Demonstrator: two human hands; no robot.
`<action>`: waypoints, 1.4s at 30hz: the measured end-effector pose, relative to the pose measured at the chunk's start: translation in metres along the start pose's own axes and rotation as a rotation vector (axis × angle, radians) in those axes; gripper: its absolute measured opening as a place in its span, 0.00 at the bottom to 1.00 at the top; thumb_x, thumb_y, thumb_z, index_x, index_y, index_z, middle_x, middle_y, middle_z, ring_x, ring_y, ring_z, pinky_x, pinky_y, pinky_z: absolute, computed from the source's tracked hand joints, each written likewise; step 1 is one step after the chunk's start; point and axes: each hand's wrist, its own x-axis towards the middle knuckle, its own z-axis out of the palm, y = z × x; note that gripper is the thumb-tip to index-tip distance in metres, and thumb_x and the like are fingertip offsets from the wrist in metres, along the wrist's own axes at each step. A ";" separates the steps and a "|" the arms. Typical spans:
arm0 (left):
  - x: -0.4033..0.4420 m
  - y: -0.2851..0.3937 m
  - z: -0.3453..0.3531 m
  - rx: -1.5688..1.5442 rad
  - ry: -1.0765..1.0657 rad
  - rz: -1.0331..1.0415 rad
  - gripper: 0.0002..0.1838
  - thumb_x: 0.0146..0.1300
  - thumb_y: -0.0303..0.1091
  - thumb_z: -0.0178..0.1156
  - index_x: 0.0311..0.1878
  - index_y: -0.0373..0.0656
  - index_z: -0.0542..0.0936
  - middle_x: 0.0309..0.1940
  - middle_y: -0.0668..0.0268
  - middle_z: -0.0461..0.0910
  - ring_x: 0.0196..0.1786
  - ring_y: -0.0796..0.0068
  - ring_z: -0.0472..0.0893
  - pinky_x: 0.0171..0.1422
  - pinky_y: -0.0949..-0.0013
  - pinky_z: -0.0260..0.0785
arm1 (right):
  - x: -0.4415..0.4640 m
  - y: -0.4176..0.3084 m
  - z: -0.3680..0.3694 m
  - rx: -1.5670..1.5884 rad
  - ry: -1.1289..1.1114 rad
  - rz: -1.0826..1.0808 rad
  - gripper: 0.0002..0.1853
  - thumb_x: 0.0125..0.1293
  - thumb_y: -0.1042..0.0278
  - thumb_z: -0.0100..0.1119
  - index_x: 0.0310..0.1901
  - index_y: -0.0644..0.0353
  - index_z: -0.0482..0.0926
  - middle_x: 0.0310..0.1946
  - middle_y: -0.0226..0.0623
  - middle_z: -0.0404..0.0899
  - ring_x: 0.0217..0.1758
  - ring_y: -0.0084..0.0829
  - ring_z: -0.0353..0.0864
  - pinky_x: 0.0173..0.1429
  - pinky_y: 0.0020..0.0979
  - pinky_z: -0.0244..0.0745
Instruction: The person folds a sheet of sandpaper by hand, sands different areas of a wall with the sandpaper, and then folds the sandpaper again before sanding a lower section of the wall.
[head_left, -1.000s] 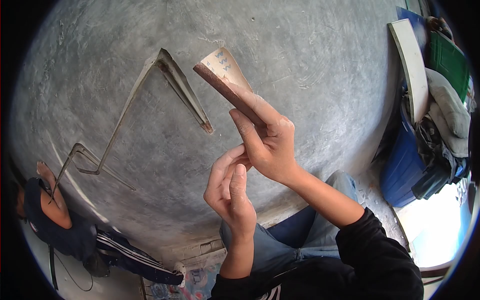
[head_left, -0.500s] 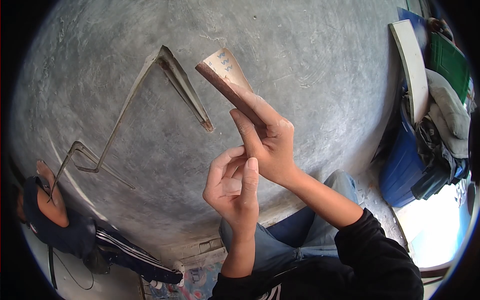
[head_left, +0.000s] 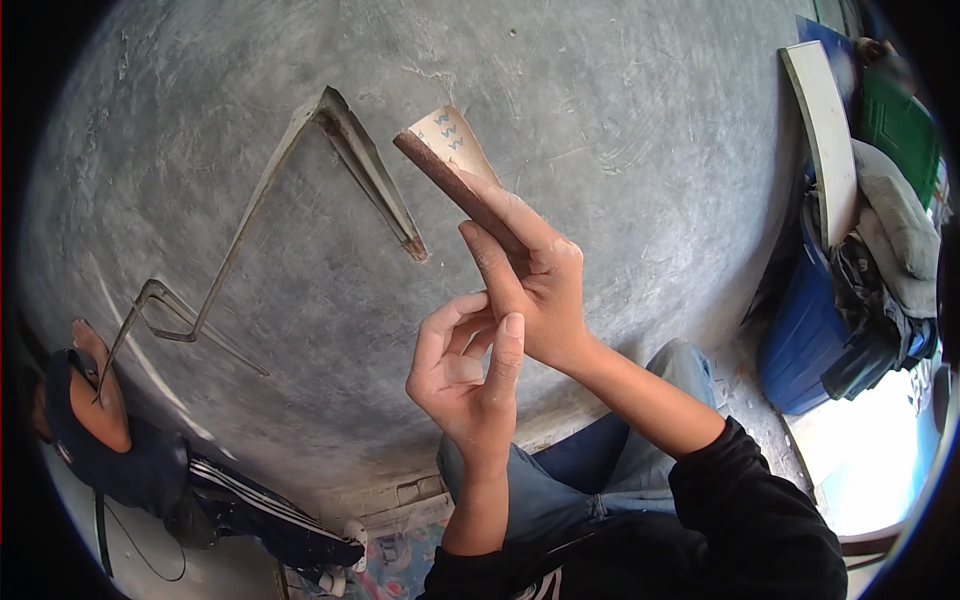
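My right hand (head_left: 545,285) grips a bent sheet of sandpaper (head_left: 455,140), its fingers behind the pale printed backing and its thumb below. The sandpaper's brown grit side faces the lower left, toward the grey wall. Just below, my left hand (head_left: 465,375) has loosely curled fingers with the thumb raised apart from them. Its fingertips are against or very near the base of my right thumb, and nothing shows in its grasp. Pale dust coats the fingers of both hands.
A bent metal bar (head_left: 270,180) stands out from the grey wall (head_left: 640,120) on the left. At lower left, another person (head_left: 130,450) has an arm near the wall. A blue bin (head_left: 795,345), a pale board (head_left: 822,140) and cloths (head_left: 895,220) are on the right.
My right hand and the sandpaper have shifted slightly down. My left thumb has moved a little away from its fingers. The other person's arm has moved slightly.
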 end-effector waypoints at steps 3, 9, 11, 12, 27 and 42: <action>0.000 0.000 -0.002 0.051 0.009 -0.037 0.09 0.57 0.21 0.59 0.40 0.27 0.75 0.38 0.55 0.79 0.39 0.73 0.80 0.42 0.75 0.74 | 0.000 0.004 0.002 0.051 0.022 0.020 0.18 0.62 0.78 0.53 0.55 0.65 0.73 0.41 0.38 0.80 0.36 0.14 0.74 0.38 0.18 0.70; 0.006 -0.005 -0.013 0.113 0.012 -0.054 0.07 0.59 0.20 0.55 0.40 0.29 0.75 0.33 0.57 0.80 0.37 0.74 0.81 0.42 0.76 0.73 | -0.001 0.004 0.001 0.134 -0.019 0.134 0.19 0.62 0.79 0.53 0.56 0.66 0.72 0.44 0.40 0.79 0.43 0.17 0.74 0.46 0.20 0.70; 0.014 -0.001 -0.023 0.179 0.048 -0.050 0.08 0.62 0.24 0.50 0.41 0.31 0.76 0.36 0.58 0.79 0.36 0.73 0.79 0.45 0.71 0.73 | -0.001 0.013 -0.002 0.096 -0.011 0.093 0.19 0.62 0.78 0.53 0.56 0.67 0.72 0.45 0.40 0.79 0.45 0.18 0.74 0.48 0.21 0.70; 0.021 -0.002 -0.031 0.214 0.100 -0.009 0.09 0.63 0.26 0.50 0.41 0.32 0.76 0.32 0.61 0.79 0.34 0.72 0.78 0.45 0.71 0.73 | 0.000 0.019 -0.003 0.059 -0.005 0.053 0.19 0.62 0.78 0.53 0.56 0.67 0.72 0.45 0.40 0.79 0.47 0.18 0.73 0.50 0.22 0.70; 0.155 0.014 -0.096 -0.103 0.097 0.465 0.28 0.63 0.42 0.46 0.62 0.37 0.60 0.48 0.56 0.74 0.63 0.59 0.66 0.71 0.53 0.50 | -0.016 0.122 -0.016 -0.953 -0.376 -0.362 0.35 0.47 0.89 0.45 0.62 0.58 0.65 0.63 0.37 0.64 0.66 0.38 0.63 0.66 0.37 0.63; 0.184 -0.013 -0.162 -0.515 -0.395 0.391 0.17 0.60 0.36 0.46 0.14 0.49 0.65 0.22 0.66 0.71 0.53 0.58 0.72 0.74 0.48 0.39 | -0.042 0.149 0.018 -1.066 -0.463 -0.349 0.38 0.47 0.83 0.51 0.65 0.61 0.59 0.67 0.37 0.57 0.69 0.41 0.56 0.70 0.44 0.53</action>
